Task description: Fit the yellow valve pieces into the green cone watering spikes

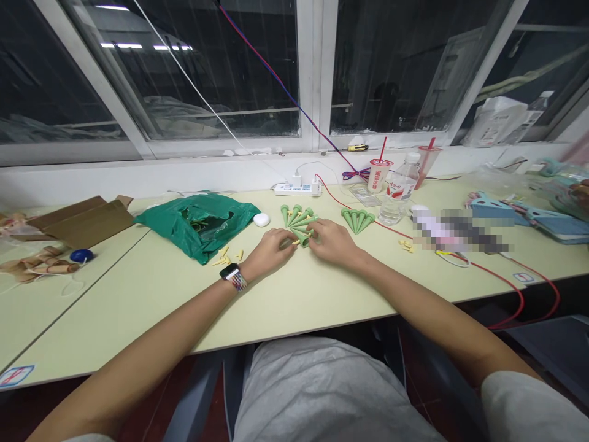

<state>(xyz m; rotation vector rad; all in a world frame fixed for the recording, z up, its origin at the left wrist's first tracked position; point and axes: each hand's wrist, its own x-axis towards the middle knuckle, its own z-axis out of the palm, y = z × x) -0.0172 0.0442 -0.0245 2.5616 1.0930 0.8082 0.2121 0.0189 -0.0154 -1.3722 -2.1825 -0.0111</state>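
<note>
My left hand [271, 247] and my right hand [332, 242] meet at the middle of the pale table [151, 288], fingers curled round a green cone [301, 236] with a small yellow piece between them. Just behind them lies a fan of green cones [297, 216]. A second row of green cones [358, 220] lies to the right. Several small yellow pieces [226, 255] are scattered left of my left hand, beside a green plastic bag [197, 224]. A watch sits on my left wrist.
A white power strip [298, 188], a paper cup with straw [380, 174] and a water bottle [399, 190] stand at the back. A red cable [501, 279] runs right. A cardboard box [80, 220] and wooden pieces [43, 263] lie far left. Blue items [529, 215] lie at right.
</note>
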